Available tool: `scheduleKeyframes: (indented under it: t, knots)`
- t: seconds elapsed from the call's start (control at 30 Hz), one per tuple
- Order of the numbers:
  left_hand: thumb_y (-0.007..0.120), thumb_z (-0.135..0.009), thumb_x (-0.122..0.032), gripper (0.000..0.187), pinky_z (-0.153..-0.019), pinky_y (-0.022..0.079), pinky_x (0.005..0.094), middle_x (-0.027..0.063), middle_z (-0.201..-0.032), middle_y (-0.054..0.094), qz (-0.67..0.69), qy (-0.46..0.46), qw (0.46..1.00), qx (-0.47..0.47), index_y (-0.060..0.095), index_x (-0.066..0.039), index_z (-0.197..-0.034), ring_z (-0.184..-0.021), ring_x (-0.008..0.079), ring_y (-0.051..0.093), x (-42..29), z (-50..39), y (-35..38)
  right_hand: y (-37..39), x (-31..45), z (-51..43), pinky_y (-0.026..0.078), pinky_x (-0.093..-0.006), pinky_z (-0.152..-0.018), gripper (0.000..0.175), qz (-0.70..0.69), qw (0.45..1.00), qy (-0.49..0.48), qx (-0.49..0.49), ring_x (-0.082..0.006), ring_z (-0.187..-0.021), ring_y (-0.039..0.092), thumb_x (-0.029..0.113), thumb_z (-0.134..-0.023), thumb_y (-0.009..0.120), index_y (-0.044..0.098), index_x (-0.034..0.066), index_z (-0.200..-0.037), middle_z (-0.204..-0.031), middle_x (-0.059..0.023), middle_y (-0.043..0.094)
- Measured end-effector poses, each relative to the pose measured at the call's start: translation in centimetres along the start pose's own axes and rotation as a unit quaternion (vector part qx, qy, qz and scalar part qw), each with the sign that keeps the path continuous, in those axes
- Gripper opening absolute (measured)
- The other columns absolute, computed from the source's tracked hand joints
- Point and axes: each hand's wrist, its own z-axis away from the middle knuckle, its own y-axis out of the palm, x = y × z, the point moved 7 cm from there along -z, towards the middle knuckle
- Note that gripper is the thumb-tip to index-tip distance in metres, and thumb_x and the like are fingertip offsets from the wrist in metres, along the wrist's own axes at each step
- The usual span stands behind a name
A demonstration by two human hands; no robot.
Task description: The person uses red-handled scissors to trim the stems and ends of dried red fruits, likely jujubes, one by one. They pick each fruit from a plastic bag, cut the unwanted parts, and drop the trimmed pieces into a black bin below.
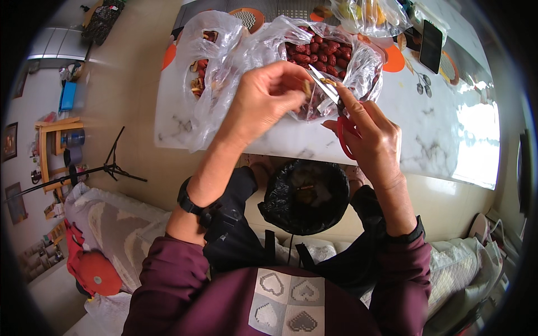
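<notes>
In my right hand [370, 130] is a pair of scissors [346, 130] with red handles, its blades pointing up and left over a bag. A small brownish-yellow piece of date [328, 82] rests against the blades near my index fingertip. My left hand [273, 94] pinches another blurred, tan-coloured piece [307, 89] just left of the blades. Beneath both hands an opened clear plastic bag [365, 75] holds many whole dried red dates [321, 52]. To the left, a second plastic bag [210, 63] contains cut date pieces [198, 82], partly hidden by its folds.
A black-lined trash bin [304, 227] stands between my knees, below the marble-patterned table's edge [302, 151]. At the back lie a bag of fruit [370, 17] and a black phone [431, 47]. A tripod [111, 168] stands on the floor at left, near a sofa [113, 222].
</notes>
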Motion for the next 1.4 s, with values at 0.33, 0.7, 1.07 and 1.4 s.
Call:
scheduleKeyframes:
  t: [0.33,0.7,1.07,1.4]
  knots:
    - [0.057,-0.084,0.007,0.025,-0.065,0.052,0.0253,0.0056,-0.086,0.067,-0.270,-0.064,0.946,-0.170,0.068,0.003,-0.105,-0.071,0.0094,0.063,1.3,2.9,-19.4,1.0,3.2,4.8,0.049,-0.0361,-0.055,0.058,-0.167,0.945,-0.074,0.270,-0.0252,-0.061,0.061,0.019,-0.069,0.086,0.067,0.0126,-0.123,-0.075,-0.0057,0.060]
    - [0.057,-0.095,-0.005,0.024,-0.087,0.048,0.0269,0.0062,-0.099,0.073,-0.444,-0.031,0.875,-0.193,0.070,0.000,-0.114,-0.091,0.0126,0.065,2.0,1.0,-18.9,5.0,-0.5,13.2,0.051,-0.0426,-0.060,0.042,-0.186,0.790,0.046,0.583,-0.0377,-0.067,0.065,0.046,-0.083,0.074,0.069,0.0055,-0.089,-0.065,-0.0154,0.065]
    - [0.068,-0.096,-0.026,0.024,-0.052,0.040,0.0181,-0.0060,-0.066,0.059,-0.331,0.116,0.915,-0.200,0.074,-0.003,-0.094,-0.058,0.0007,0.048,-2.5,1.4,-8.1,4.8,-0.3,13.3,0.052,-0.0434,-0.066,0.041,-0.175,0.750,0.023,0.638,-0.0371,-0.075,0.067,0.051,-0.082,0.072,0.072,0.0110,-0.088,-0.074,-0.0156,0.068]
    - [0.050,-0.083,0.014,0.038,-0.081,0.054,0.0400,0.0187,-0.106,0.069,-0.422,0.252,0.868,-0.071,0.065,-0.001,-0.114,-0.096,0.0318,0.069,1.0,-4.9,-0.9,1.2,0.3,6.4,0.050,-0.0250,-0.066,0.045,-0.532,0.636,0.168,0.534,-0.0069,-0.072,0.059,0.039,-0.085,0.080,0.071,0.0040,-0.111,-0.080,0.0000,0.065]
